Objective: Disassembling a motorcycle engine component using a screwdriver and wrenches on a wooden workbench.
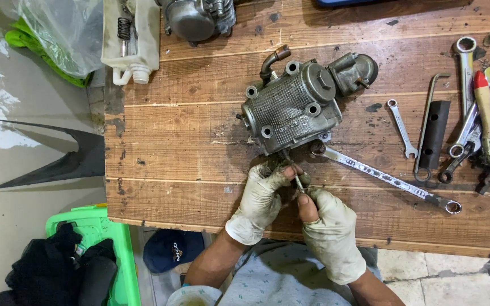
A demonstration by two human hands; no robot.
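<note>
While both gloved hands meet just below the grey ribbed metal engine cylinder head, that casting lies on the brown wooden plank workbench and serves as the reference for everything else. Just under its lower edge, the left hand, in a dirty white glove, has its fingers curled close around the thin metal rod that juts out of the casting's underside. Beside it, the right hand, gloved the same way, pinches the rod's lower end narrowly between thumb and fingertips. Touching the casting's lower right corner, a long silver combination spanner runs away to the right. Farther right lie a small silver open-ended spanner and, well apart, a heap of assorted steel spanners with a red-tipped tool. Up and to the left sits a white plastic container.
</note>
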